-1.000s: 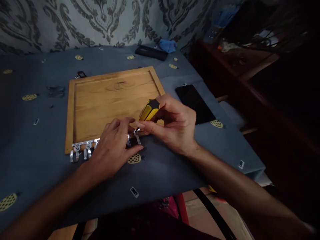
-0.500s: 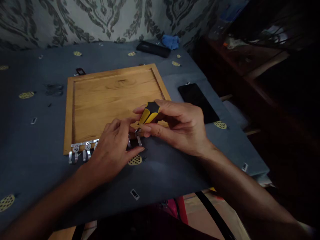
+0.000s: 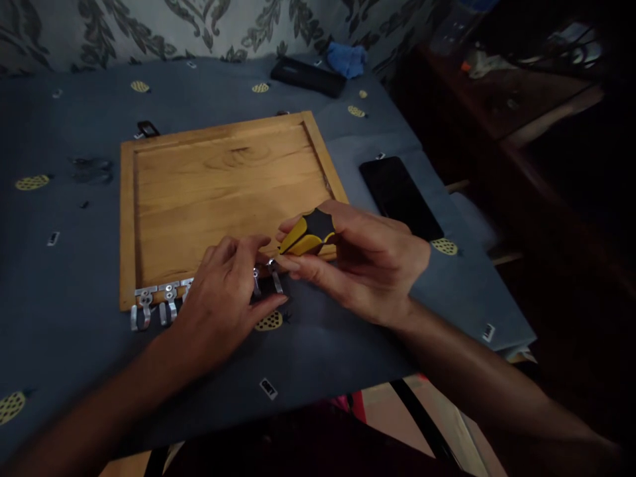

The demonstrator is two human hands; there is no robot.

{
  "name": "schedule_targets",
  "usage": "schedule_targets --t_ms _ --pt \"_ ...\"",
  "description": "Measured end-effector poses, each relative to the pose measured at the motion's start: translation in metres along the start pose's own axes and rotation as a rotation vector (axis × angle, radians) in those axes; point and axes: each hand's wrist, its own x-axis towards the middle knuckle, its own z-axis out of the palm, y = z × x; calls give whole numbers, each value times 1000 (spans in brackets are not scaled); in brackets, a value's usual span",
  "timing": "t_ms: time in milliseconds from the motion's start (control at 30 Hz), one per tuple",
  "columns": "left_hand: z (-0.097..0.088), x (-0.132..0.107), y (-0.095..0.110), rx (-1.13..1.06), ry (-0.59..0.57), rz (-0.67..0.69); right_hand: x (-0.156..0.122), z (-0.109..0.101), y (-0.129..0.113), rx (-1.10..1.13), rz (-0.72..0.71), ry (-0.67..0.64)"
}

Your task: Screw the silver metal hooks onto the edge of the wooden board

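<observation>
A wooden framed board (image 3: 128, 225) lies on the table, with a metal hook rail (image 3: 145, 298) along its near edge. Several silver hooks hang from the rail, some hidden under my left hand. My left hand (image 3: 223, 285) rests over the rail, thumb spread apart from the fingers; the far fingertips are hidden. Pinched in the fingers of my right hand (image 3: 368, 265) is a yellow-and-black screwdriver (image 3: 305, 235). It is tilted, its handle end facing up towards me, and its tip points down at the rail's right-hand hook (image 3: 276, 278). Whether the tip sits in a screw, I cannot tell.
A black phone (image 3: 400, 199) lies right of the board on the grey-blue tablecloth (image 3: 338, 371). Behind the board are a black case (image 3: 308, 77) and a blue cloth (image 3: 346, 59). A small dark clip-like item (image 3: 148, 128) touches the board's far left edge. Dark furniture stands at right.
The screwdriver's handle has leaned over to the right, and my right hand has shifted slightly right and turned with it. My left hand stays in place. The view has shifted a little.
</observation>
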Motion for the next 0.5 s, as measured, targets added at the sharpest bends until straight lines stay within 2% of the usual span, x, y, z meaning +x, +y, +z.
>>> schedule_targets --t_ms 267,500 --pt "0 -1 -1 14 8 48 -2 3 -1 9 11 20" --pt "-1 1 0 11 -20 17 -3 7 0 37 -20 82"
